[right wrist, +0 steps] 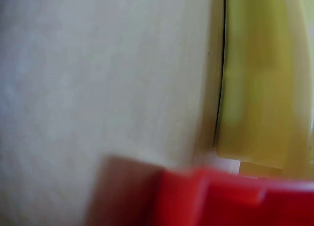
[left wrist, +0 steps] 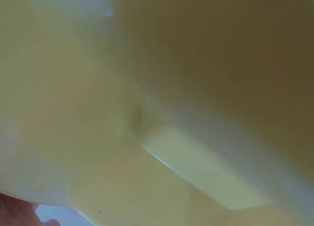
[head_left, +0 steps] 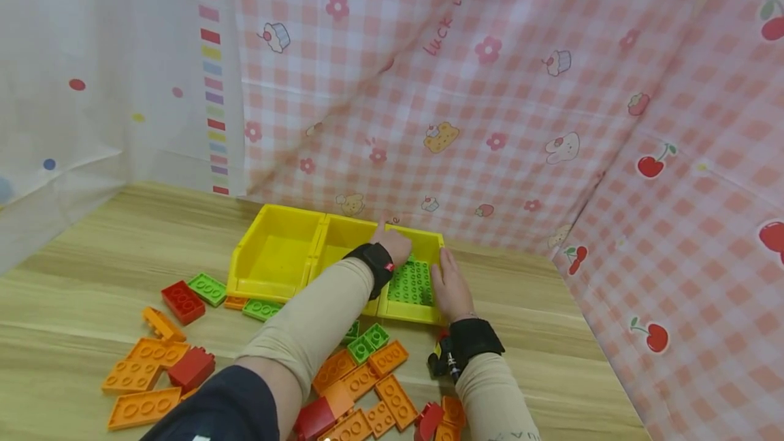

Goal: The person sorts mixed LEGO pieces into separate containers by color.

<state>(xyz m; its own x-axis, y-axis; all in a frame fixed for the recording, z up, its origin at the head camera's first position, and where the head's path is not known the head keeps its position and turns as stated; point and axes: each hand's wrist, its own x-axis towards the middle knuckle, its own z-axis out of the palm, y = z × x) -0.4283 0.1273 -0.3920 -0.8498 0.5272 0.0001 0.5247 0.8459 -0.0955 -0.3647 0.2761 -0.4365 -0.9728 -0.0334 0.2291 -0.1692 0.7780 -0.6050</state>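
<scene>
A row of yellow bins (head_left: pixel 278 250) stands before me in the head view. In its right compartment lies a green studded baseplate (head_left: pixel 412 284). My left hand (head_left: pixel 393 243) is over the divider beside that compartment, at the far end of the baseplate. One finger points toward the back rim; the other fingertips are hidden. Against the right end wall, my right hand (head_left: pixel 454 288) lies with fingers extended along it. The right wrist view shows the yellow wall (right wrist: pixel 260 88) close by and a blurred red piece (right wrist: pixel 235 201) at the bottom.
Orange bricks (head_left: pixel 361 380), green bricks (head_left: pixel 367 342) and red bricks (head_left: pixel 184 301) are scattered before the bins. A small dark object (head_left: pixel 438 359) sits by my right wrist. Behind the bins hangs a pink checked cloth (head_left: pixel 380 107), with another patterned cloth (head_left: pixel 686 223) at right.
</scene>
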